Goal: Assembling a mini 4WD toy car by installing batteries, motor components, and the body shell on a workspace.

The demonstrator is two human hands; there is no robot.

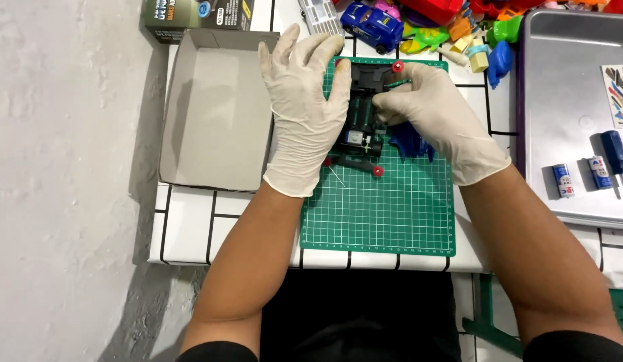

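White tiles with dark grout cover the tabletop [191, 228], which stands against a pale rough floor; a green cutting mat [378, 214] lies at its middle, presumably to give a flat, grippy base for small parts. On the mat's far half sits a black toy-car chassis [362, 110] with red rollers at its corners and a silver motor showing at its near end. The gloved left hand [305, 110] lies flat along the chassis's left side, fingers stretched out and apart, pressing rather than gripping, which looks like a way to steady it; the gloved right hand [435, 114] is curled over the chassis's right side, fingertips pinched together on something at the middle, though what they pinch is too small to tell. A blue shell [409, 142] lies just beside the chassis, partly under the right hand.

Left of the mat, touching it, an open grey box [214, 114] holds nothing visible. At the right a metal tray [566, 80] keeps loose items together: two batteries [563, 179], a blue screwdriver [616, 157], a sticker sheet [620, 94]. Coloured toys [452, 27] crowd the far edge.
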